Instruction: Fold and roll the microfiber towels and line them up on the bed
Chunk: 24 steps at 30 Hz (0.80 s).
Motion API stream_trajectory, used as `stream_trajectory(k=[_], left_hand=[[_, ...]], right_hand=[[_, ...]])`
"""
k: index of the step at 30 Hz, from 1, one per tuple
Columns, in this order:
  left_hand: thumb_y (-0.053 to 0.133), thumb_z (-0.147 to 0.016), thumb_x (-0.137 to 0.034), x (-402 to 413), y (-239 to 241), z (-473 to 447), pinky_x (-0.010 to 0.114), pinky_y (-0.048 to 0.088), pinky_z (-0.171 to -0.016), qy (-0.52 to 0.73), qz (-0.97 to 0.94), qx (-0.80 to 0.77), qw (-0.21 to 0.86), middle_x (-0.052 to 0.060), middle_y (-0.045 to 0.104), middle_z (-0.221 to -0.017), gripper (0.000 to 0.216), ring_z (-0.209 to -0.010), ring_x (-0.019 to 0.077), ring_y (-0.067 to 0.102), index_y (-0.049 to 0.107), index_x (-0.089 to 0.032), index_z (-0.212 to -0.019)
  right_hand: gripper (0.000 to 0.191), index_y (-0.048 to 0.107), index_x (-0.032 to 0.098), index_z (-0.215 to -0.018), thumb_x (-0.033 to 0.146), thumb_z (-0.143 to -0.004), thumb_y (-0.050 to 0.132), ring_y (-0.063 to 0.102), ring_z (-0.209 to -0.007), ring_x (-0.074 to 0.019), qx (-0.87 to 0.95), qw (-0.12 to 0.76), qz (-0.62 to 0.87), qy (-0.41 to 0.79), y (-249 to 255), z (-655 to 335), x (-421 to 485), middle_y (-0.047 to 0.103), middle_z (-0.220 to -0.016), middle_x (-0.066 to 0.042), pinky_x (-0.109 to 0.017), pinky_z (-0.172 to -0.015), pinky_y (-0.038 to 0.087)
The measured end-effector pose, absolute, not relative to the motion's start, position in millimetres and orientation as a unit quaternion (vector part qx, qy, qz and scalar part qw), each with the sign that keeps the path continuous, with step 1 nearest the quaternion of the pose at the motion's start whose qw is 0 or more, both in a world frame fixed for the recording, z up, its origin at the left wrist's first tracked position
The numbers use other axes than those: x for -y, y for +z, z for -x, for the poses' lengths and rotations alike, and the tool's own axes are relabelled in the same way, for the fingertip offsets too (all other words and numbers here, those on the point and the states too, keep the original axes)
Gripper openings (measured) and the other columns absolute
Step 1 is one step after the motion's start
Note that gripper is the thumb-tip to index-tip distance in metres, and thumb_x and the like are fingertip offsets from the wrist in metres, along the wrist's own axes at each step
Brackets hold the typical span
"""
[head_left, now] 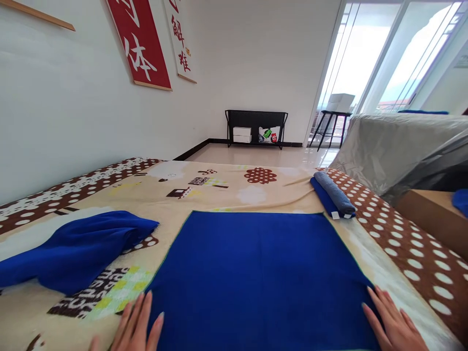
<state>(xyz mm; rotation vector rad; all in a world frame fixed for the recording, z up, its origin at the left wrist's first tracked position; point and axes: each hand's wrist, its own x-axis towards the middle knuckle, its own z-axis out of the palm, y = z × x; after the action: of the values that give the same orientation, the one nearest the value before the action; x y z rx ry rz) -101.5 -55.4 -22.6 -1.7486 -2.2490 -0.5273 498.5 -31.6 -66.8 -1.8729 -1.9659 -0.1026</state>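
Observation:
A dark blue towel [256, 273] lies spread flat on a patterned beige blanket [226, 187] in front of me. My left hand [137, 324] rests open at the towel's near left corner, fingers stretched out flat. My right hand [389, 321] lies open on the towel's near right edge, fingers apart and pointing forward. Neither hand holds anything.
A loose heap of blue towels [76, 248] lies at the left. Two rolled towels [332, 195], blue and grey-blue, sit at the far right of the blanket. A grey covered shape [395, 146] and a brown box [431, 214] stand to the right. A black shelf [256, 127] stands by the far wall.

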Motion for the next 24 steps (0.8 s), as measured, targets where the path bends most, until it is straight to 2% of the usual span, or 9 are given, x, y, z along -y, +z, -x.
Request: stream_trajectory(k=[2,5,6,9,12,15,19,22,24], left_hand=[[0.029,-0.095,-0.049,21,2,54,0.057,0.021,-0.118,-0.167,0.675,0.712,0.095,0.001,0.034,-0.158,0.066,-0.145,0.0269,0.032,0.014,-0.030,-0.156],[0.023,-0.100,-0.034,-39,30,-33,0.051,0.022,-0.119,-0.123,0.804,0.582,0.001,0.007,0.025,-0.161,0.058,-0.148,0.0244,0.025,0.018,-0.018,-0.156],[0.023,-0.101,-0.034,-56,34,-57,0.046,0.022,-0.120,-0.116,0.821,0.559,-0.010,0.006,0.025,-0.161,0.057,-0.148,0.0225,0.025,0.021,-0.018,-0.156],[0.026,-0.101,-0.046,-87,29,-86,0.039,0.025,-0.120,-0.102,0.834,0.542,-0.024,0.004,0.031,-0.159,0.057,-0.147,0.0212,0.027,0.032,-0.022,-0.152],[0.025,-0.100,-0.054,-80,14,-35,0.047,0.024,-0.119,-0.096,0.809,0.580,-0.023,0.002,0.030,-0.159,0.059,-0.147,0.0243,0.028,0.032,-0.028,-0.152],[0.026,-0.099,-0.052,-47,-2,64,0.059,0.020,-0.116,-0.090,0.749,0.657,-0.004,0.008,0.028,-0.160,0.062,-0.148,0.0303,0.025,0.026,-0.024,-0.154],[0.027,-0.094,-0.059,-5,-16,163,0.056,0.013,-0.119,-0.065,0.684,0.723,0.069,-0.001,0.029,-0.160,0.066,-0.148,0.0258,0.026,0.024,-0.032,-0.154],[0.028,-0.092,-0.061,-4,-8,159,0.058,0.005,-0.119,-0.073,0.691,0.709,0.122,-0.002,0.029,-0.159,0.066,-0.149,0.0278,0.023,0.030,-0.033,-0.152],[0.029,-0.094,-0.058,-19,8,121,0.058,0.007,-0.119,-0.084,0.712,0.687,0.118,-0.001,0.028,-0.160,0.064,-0.149,0.0273,0.023,0.030,-0.031,-0.152]], right_hand=[[0.059,0.043,0.024,-0.148,0.050,-0.096,0.032,0.034,-0.143,-0.0315,0.730,0.229,0.643,-0.021,-38,-438,-4,0.040,-0.152,-0.007,-0.057,-0.115,0.033],[0.056,0.033,0.021,-0.153,0.040,-0.101,0.026,0.024,-0.148,-0.0210,0.825,0.196,0.524,0.075,0,-331,-59,0.028,-0.158,-0.003,-0.046,-0.121,0.026],[0.056,0.031,0.019,-0.153,0.037,-0.100,0.027,0.020,-0.149,-0.0198,0.843,0.182,0.498,0.096,7,-302,-73,0.025,-0.159,-0.003,-0.045,-0.122,0.022],[0.055,0.034,0.021,-0.152,0.037,-0.100,0.032,0.022,-0.148,-0.0157,0.850,0.172,0.486,0.108,8,-261,-96,0.028,-0.158,-0.002,-0.038,-0.123,0.020],[0.057,0.036,0.020,-0.151,0.045,-0.101,0.028,0.025,-0.147,-0.0188,0.824,0.173,0.529,0.105,-9,-302,-89,0.032,-0.157,-0.005,-0.043,-0.122,0.021],[0.064,0.035,0.012,-0.151,0.049,-0.100,0.020,0.024,-0.147,-0.0269,0.765,0.186,0.610,0.087,-36,-401,-66,0.033,-0.156,-0.013,-0.056,-0.119,0.021],[0.066,0.039,0.020,-0.149,0.058,-0.097,0.025,0.028,-0.146,-0.0251,0.700,0.220,0.677,0.054,-74,-519,-38,0.036,-0.155,-0.008,-0.051,-0.120,0.024],[0.069,0.041,0.017,-0.148,0.059,-0.096,0.025,0.027,-0.147,-0.0255,0.678,0.249,0.691,0.032,-72,-526,-42,0.036,-0.155,-0.010,-0.050,-0.121,0.023],[0.071,0.040,0.013,-0.148,0.059,-0.097,0.023,0.024,-0.148,-0.0257,0.692,0.256,0.674,0.020,-49,-488,-56,0.035,-0.155,-0.012,-0.051,-0.121,0.020]])
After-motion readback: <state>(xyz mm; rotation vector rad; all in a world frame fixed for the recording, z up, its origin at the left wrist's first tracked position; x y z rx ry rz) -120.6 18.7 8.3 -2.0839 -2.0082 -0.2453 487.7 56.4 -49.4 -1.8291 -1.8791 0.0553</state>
